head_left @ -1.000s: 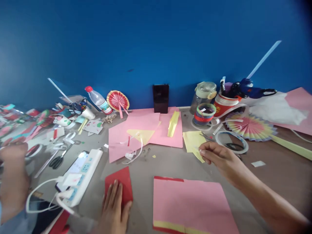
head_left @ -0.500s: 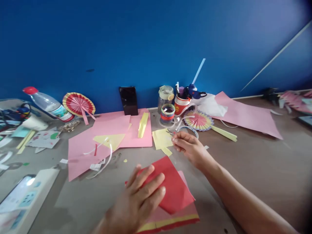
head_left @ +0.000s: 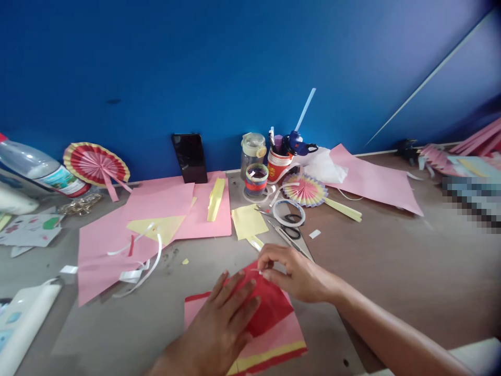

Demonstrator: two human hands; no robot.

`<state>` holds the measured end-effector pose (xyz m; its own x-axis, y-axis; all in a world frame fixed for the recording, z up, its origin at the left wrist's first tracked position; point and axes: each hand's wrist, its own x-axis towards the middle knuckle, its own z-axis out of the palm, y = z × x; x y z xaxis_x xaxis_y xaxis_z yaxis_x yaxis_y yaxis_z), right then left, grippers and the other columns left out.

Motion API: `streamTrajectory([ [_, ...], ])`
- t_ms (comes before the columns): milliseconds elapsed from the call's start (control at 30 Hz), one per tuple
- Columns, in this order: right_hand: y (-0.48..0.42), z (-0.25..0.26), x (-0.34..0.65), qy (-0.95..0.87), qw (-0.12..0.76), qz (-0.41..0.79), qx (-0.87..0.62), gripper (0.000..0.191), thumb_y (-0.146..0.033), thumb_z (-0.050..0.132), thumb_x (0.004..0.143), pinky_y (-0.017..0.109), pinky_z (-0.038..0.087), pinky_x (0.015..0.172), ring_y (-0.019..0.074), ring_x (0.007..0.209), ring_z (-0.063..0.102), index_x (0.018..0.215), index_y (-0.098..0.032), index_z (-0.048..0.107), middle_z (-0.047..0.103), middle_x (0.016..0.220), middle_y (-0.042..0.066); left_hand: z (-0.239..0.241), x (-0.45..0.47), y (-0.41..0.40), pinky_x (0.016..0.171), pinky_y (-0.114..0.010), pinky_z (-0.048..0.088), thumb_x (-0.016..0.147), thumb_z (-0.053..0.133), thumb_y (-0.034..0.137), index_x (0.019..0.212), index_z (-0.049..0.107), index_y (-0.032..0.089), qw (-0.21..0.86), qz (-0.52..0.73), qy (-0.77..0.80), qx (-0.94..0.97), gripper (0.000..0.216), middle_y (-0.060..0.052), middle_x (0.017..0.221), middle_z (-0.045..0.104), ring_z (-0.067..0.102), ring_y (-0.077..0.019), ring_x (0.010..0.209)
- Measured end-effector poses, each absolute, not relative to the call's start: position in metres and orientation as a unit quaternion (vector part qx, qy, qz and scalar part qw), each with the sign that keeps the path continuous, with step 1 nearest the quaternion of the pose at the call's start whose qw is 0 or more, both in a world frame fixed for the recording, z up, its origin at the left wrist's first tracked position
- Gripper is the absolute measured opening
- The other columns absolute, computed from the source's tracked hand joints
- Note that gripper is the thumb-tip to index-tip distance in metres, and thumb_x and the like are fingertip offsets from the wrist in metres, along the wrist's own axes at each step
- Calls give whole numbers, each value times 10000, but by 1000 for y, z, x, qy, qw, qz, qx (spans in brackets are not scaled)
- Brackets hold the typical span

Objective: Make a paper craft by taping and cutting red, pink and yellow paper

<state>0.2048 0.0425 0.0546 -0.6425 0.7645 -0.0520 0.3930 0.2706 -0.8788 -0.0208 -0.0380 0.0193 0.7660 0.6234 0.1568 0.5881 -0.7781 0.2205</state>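
My left hand [head_left: 219, 324] lies with its fingers spread on a red sheet of paper [head_left: 270, 313]. Beneath that sheet is a pink paper [head_left: 289, 337] with yellow and red bands along its near edge. My right hand [head_left: 291, 271] pinches a small white strip [head_left: 255, 270] against the upper part of the red sheet; its exact kind is unclear. Just beyond this hand lie black-handled scissors [head_left: 291, 232], a slim pointed tool [head_left: 287, 237] and a roll of tape [head_left: 276, 213]. A yellow paper square [head_left: 249, 221] is close by.
Pink sheets [head_left: 105, 245] with scraps cover the left. A phone [head_left: 190, 159] leans on the blue wall. Two folded paper fans [head_left: 96, 163], [head_left: 305, 190], a jar [head_left: 252, 151], a cup of tools [head_left: 278, 166] and a bottle [head_left: 43, 167] stand or lie along the back.
My right hand has come back from beside the yellow square to the red sheet, uncovering the scissors and pointed tool. My left hand stays on the paper. The view has shifted right.
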Motion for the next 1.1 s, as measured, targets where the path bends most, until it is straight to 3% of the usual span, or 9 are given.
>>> streamTrajectory([
  [200, 36, 36, 205, -849, 186, 380, -317, 159, -46, 498, 781, 319, 423, 779, 168, 769, 525, 776, -199, 542, 594, 759, 23, 11, -29, -52, 1089, -532, 337, 807, 580, 181, 1320, 493, 177, 59, 134, 340, 929, 521, -94, 1392, 504, 326, -311, 1359],
  [433, 25, 40, 216, -867, 188, 328, -325, 159, -55, 468, 805, 346, 437, 812, 173, 757, 528, 817, -203, 524, 611, 775, 32, -19, -20, -73, 1101, -558, 274, 720, 687, 399, 1253, 540, 182, 15, 106, 349, 931, 594, -106, 1435, 440, 237, -377, 1380],
  [600, 20, 37, 220, -874, 200, 288, -337, 229, -94, 483, 814, 368, 474, 828, 212, 923, 564, 1011, -192, 545, 623, 982, 89, -24, -12, -73, 1101, -570, 251, 720, 684, 337, 1259, 519, 176, 31, 121, 346, 930, 587, -124, 1477, 367, 188, -389, 1393],
  [767, 9, 24, 218, -914, 210, 194, -288, 381, -109, 452, 831, 428, 478, 903, 233, 1000, 557, 1209, -156, 477, 607, 1077, 132, -17, -16, -73, 1051, -514, 369, 726, 677, 290, 1329, 457, 157, 37, 132, 384, 913, 656, -152, 1538, 230, 175, -386, 1399],
  [933, -4, 19, 223, -922, 200, 147, -298, 338, -61, 424, 846, 421, 477, 925, 217, 970, 571, 1162, -131, 520, 613, 1046, 122, -9, -26, -75, 1004, -459, 443, 844, 587, 329, 1401, 370, 128, 8, 121, 423, 898, 631, -156, 1543, 219, 197, -358, 1403],
  [1100, -18, 23, 223, -919, 201, 141, -309, 292, -49, 433, 852, 398, 476, 918, 205, 924, 578, 1107, -114, 560, 618, 1000, 111, -5, -27, -72, 1020, -464, 427, 862, 571, 371, 1375, 414, 140, -8, 105, 410, 906, 584, -132, 1538, 251, 178, -359, 1411],
])
